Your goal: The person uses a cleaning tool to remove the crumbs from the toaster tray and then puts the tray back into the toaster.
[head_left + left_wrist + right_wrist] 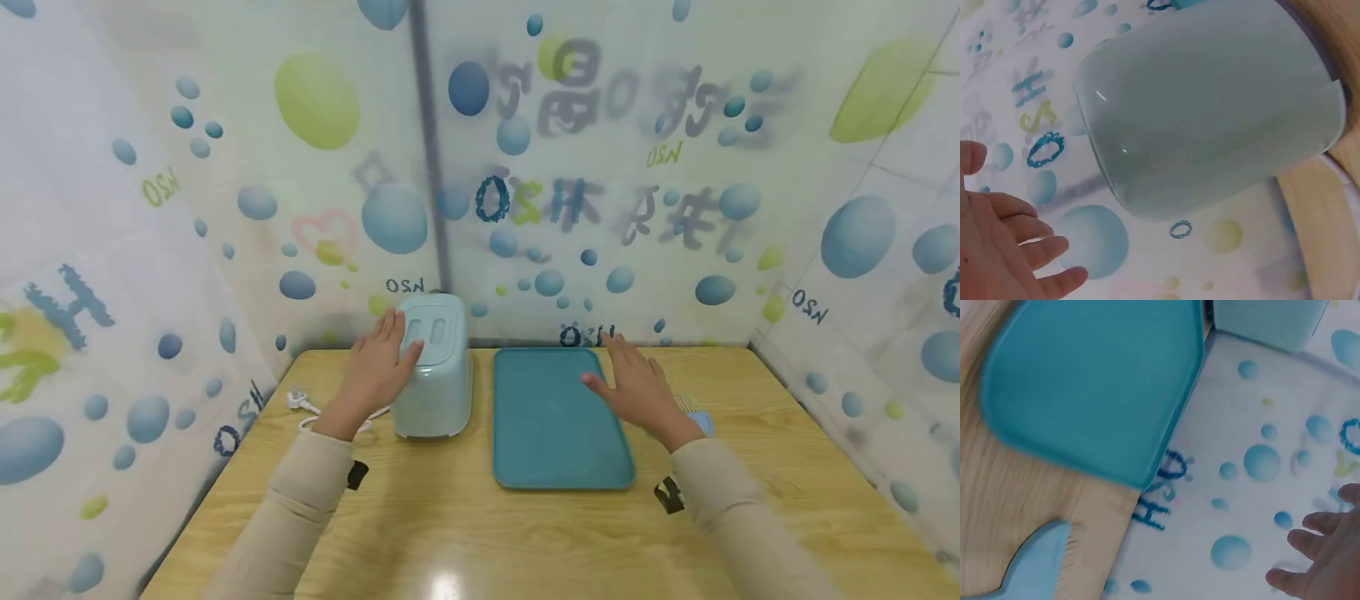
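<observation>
My left hand is held up with fingers spread, overlapping the near left side of a pale blue toaster in the head view. Two long slot shapes show on the toaster's top, and its glossy side fills much of the left wrist view, with the left hand's fingers apart from it. Over the right edge of a flat teal tray, my right hand is raised with its fingers spread. Nothing is held in either hand. The tray's bare surface also shows in the right wrist view.
Left of the toaster lies a white plug with its cord, partly hidden by my left hand. A light blue brush with pale bristles lies right of the tray. A patterned curtain borders the wooden table.
</observation>
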`<state>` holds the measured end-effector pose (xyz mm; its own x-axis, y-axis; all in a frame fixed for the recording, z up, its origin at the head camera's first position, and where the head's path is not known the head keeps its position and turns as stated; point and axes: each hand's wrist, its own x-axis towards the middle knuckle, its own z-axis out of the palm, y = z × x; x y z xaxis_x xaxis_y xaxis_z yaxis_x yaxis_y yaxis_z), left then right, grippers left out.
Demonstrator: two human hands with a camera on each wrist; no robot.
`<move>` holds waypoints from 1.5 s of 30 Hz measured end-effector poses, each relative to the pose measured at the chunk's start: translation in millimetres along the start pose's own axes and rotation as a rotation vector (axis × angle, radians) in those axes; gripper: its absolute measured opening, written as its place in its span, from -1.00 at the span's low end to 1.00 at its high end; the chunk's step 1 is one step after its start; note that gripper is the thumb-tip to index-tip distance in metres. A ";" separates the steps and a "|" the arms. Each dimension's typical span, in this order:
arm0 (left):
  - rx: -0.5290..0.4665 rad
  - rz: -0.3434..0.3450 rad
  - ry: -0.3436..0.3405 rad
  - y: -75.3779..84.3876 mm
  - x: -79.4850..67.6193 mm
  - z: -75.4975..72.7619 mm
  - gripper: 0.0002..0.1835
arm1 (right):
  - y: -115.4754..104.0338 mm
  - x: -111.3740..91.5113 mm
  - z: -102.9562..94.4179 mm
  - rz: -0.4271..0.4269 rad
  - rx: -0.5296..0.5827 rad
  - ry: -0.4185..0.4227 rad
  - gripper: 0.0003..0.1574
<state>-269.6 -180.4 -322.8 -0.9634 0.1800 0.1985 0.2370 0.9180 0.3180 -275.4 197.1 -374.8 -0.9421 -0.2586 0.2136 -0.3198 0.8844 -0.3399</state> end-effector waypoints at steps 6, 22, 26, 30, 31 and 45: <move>-0.190 -0.063 0.027 -28.3 -21.9 2.0 -0.22 | -28.4 15.8 11.4 -0.105 0.022 0.034 0.06; -0.715 -0.390 -0.178 -53.3 -60.5 58.8 -0.27 | -95.9 48.3 28.0 -0.201 0.123 -0.104 0.08; -0.916 -0.458 -0.262 -50.7 -64.0 73.6 -0.27 | -111.2 54.8 30.7 -0.217 0.164 -0.131 0.12; -1.117 -0.526 -0.322 -47.4 -62.9 88.4 -0.19 | -124.2 60.3 36.7 -0.271 0.111 -0.102 0.16; -1.158 -0.541 -0.326 -46.7 -61.9 92.1 -0.15 | -127.0 61.7 38.6 -0.280 0.090 -0.091 0.17; -1.500 -0.675 -0.283 -40.0 -53.7 124.8 0.10 | -152.2 69.9 78.8 -0.333 0.056 -0.082 0.25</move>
<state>-242.9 -182.7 -461.9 -0.8866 0.1272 -0.4447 -0.4626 -0.2480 0.8512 -300.6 13.9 -380.3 -0.7891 -0.5619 0.2481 -0.6143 0.7240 -0.3138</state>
